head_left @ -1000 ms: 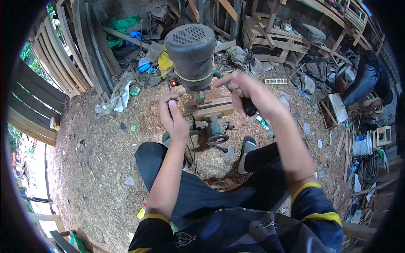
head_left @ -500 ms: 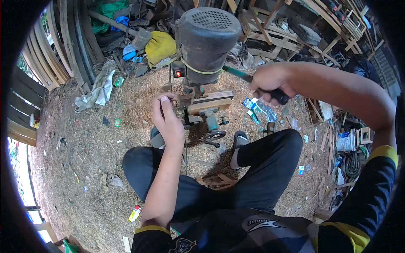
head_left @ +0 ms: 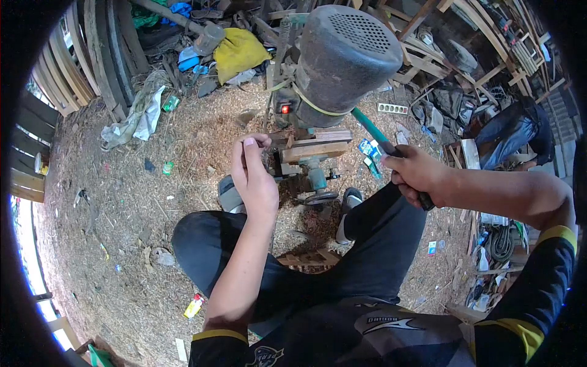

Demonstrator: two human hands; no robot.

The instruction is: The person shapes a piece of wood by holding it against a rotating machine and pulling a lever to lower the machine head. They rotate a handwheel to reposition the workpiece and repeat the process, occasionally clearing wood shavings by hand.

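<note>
My right hand [head_left: 419, 177] is wrapped round the black grip of a long green lever [head_left: 373, 128], which slopes down from the machine toward me. My left hand [head_left: 254, 174] is raised beside the left end of the clamped wood, its fingers curled in; what they hold or touch is hidden. Several wood strips [head_left: 318, 145] lie stacked in the vise of a mortising machine, below its large dark motor [head_left: 348, 61]. A red light glows on the switch box [head_left: 285, 109]. Under the vise is a handwheel [head_left: 319, 197].
Wood shavings cover the floor [head_left: 122, 244]. A yellow sack [head_left: 239, 55] and a pale cloth [head_left: 137, 125] lie toward the back left. To the right are a power strip [head_left: 392, 109], a dark bag [head_left: 510, 137] and a coiled hose [head_left: 501, 244]. Planks lean at the left.
My right hand has pulled the lever downward, and the motor head has come lower. My left hand stays near the wood's left end. The view has shifted slightly.
</note>
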